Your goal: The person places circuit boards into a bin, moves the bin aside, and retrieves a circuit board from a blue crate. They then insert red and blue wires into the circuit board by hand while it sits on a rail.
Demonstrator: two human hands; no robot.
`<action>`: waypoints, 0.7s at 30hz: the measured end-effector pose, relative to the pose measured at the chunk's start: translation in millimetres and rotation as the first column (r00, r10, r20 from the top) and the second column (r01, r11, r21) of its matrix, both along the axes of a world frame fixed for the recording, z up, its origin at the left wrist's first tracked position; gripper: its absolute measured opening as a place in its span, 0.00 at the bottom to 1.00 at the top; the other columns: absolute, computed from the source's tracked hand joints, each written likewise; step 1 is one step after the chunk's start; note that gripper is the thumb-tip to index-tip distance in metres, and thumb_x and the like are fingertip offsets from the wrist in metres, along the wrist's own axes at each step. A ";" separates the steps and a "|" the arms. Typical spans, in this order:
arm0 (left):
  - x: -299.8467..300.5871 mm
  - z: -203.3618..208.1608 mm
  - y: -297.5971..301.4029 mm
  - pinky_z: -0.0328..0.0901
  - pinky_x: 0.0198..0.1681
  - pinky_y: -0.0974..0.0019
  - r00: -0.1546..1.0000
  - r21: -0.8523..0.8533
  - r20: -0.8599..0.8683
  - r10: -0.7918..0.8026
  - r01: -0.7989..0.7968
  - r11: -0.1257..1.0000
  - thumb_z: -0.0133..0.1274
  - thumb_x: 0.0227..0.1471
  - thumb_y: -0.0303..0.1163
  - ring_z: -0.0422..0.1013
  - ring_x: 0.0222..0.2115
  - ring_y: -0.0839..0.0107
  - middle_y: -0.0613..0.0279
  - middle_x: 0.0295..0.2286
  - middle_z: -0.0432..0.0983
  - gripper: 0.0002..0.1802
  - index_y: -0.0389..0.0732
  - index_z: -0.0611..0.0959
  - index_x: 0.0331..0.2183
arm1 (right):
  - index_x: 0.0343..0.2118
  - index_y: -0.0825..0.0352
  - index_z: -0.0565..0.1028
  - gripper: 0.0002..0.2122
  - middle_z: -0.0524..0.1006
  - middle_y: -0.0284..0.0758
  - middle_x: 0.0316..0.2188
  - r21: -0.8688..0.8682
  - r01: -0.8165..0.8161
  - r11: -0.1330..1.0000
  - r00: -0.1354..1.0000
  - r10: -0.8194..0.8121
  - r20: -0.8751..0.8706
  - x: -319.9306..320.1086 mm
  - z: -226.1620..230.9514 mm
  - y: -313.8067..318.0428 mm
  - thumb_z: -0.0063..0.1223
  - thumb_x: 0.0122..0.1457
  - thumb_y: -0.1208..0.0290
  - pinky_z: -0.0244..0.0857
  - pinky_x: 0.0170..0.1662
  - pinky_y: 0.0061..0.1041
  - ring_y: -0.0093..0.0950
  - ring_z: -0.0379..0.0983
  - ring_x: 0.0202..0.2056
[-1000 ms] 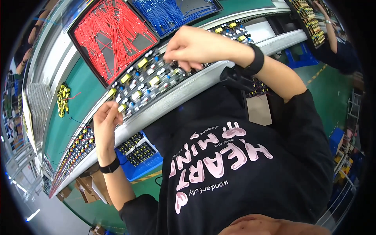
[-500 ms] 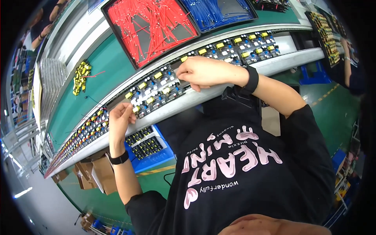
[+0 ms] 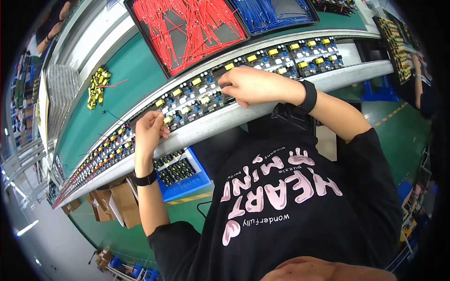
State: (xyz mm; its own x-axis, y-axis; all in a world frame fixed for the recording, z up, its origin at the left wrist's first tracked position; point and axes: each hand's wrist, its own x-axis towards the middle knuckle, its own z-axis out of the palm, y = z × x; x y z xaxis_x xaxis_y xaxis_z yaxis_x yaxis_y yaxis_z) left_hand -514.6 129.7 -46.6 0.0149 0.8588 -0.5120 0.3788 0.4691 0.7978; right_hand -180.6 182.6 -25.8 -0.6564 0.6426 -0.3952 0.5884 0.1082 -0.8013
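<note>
A panel of small circuit boards point(image 3: 189, 99), with yellow, blue and white parts on it, lies on the conveyor track in front of me. My left hand point(image 3: 150, 131) is at its left end, with thumb and fingers closed over the edge beside a yellow part. Curled fingers of my right hand point(image 3: 241, 86) close on the panel's right end. That hand's palm and wrist cover part of the track and the start of another board panel point(image 3: 295, 56) on the right. The fingertips under both edges are hidden.
Beyond the track stand a black tray of red wires point(image 3: 201, 35) and one of blue wires point(image 3: 272, 16). A pile of yellow parts point(image 3: 98, 87) lies on the green bench. Wired boards point(image 3: 101, 157) line the track leftward. A blue crate point(image 3: 187, 180) sits below. Co-workers' arms show at both sides.
The whole view has shifted slightly, so the trays and track sit a little further right. Both hands stay at the two ends of the same board panel.
</note>
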 end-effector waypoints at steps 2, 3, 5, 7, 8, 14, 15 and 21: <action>2.4 1.2 -0.3 0.65 0.22 0.76 1.000 -0.006 0.001 0.013 -0.013 1.000 0.52 0.66 0.32 0.72 0.19 0.80 0.66 0.20 0.75 0.10 0.33 0.80 0.37 | 0.52 0.79 0.73 0.19 0.78 0.38 0.15 0.000 0.007 1.000 1.000 -0.007 0.008 0.9 0.3 0.2 0.44 0.65 0.69 0.71 0.33 0.33 0.33 0.77 0.20; 3.9 2.4 -0.3 0.65 0.22 0.76 1.000 -0.010 0.004 0.025 -0.025 1.000 0.52 0.66 0.32 0.72 0.19 0.80 0.66 0.20 0.75 0.10 0.33 0.80 0.37 | 0.53 0.79 0.73 0.19 0.78 0.38 0.16 -0.026 0.006 1.000 1.000 -0.006 0.012 0.9 3.6 0.2 0.44 0.65 0.69 0.71 0.32 0.33 0.32 0.77 0.19; 5.2 2.6 -1.5 0.65 0.22 0.76 0.999 -0.012 0.008 0.033 -0.033 0.999 0.52 0.66 0.32 0.72 0.19 0.80 0.66 0.20 0.75 0.10 0.33 0.80 0.37 | 0.54 0.79 0.72 0.19 0.78 0.38 0.16 -0.078 0.007 0.997 1.000 -0.006 0.023 2.2 10.1 -2.7 0.43 0.66 0.69 0.71 0.28 0.33 0.32 0.76 0.17; 1.1 2.2 -2.8 0.65 0.22 0.76 1.000 -0.022 -0.008 0.020 -0.021 1.000 0.52 0.66 0.32 0.72 0.19 0.80 0.66 0.20 0.75 0.11 0.33 0.80 0.36 | 0.55 0.79 0.71 0.20 0.79 0.38 0.16 -0.084 0.013 0.996 1.000 -0.013 0.007 4.4 11.6 -6.7 0.43 0.66 0.70 0.70 0.27 0.32 0.31 0.75 0.16; 0.4 2.1 -2.3 0.65 0.22 0.76 1.000 -0.029 -0.016 0.015 -0.016 0.999 0.52 0.66 0.32 0.72 0.19 0.80 0.66 0.20 0.75 0.11 0.33 0.80 0.36 | 0.56 0.79 0.70 0.20 0.79 0.39 0.17 -0.091 0.015 0.996 1.000 -0.016 -0.010 5.1 12.6 -8.3 0.43 0.66 0.70 0.70 0.25 0.32 0.31 0.74 0.15; 5.3 0.7 -2.4 0.65 0.21 0.76 0.999 0.023 -0.043 0.009 -0.008 1.000 0.51 0.66 0.31 0.71 0.18 0.80 0.66 0.20 0.75 0.11 0.32 0.80 0.36 | 0.57 0.76 0.71 0.19 0.79 0.38 0.17 -0.075 0.119 0.990 0.992 -0.121 -0.023 22.2 43.4 -39.6 0.43 0.67 0.72 0.70 0.26 0.30 0.31 0.74 0.15; 6.3 1.2 -1.9 0.65 0.21 0.76 0.998 0.042 -0.067 -0.012 0.014 0.999 0.51 0.66 0.31 0.71 0.18 0.80 0.66 0.20 0.75 0.11 0.32 0.80 0.36 | 0.56 0.73 0.72 0.17 0.79 0.36 0.18 0.101 0.149 0.984 0.986 -0.140 -0.090 31.8 43.3 -46.5 0.43 0.67 0.73 0.70 0.27 0.27 0.28 0.75 0.18; 19.2 4.8 -4.9 0.64 0.21 0.75 0.991 0.093 -0.110 -0.071 0.082 0.992 0.51 0.66 0.31 0.70 0.18 0.79 0.65 0.19 0.74 0.11 0.32 0.80 0.35 | 0.52 0.67 0.78 0.13 0.77 0.29 0.27 0.397 0.663 0.635 0.743 -0.623 -0.244 149.1 44.0 -36.1 0.46 0.68 0.75 0.67 0.34 0.18 0.17 0.72 0.29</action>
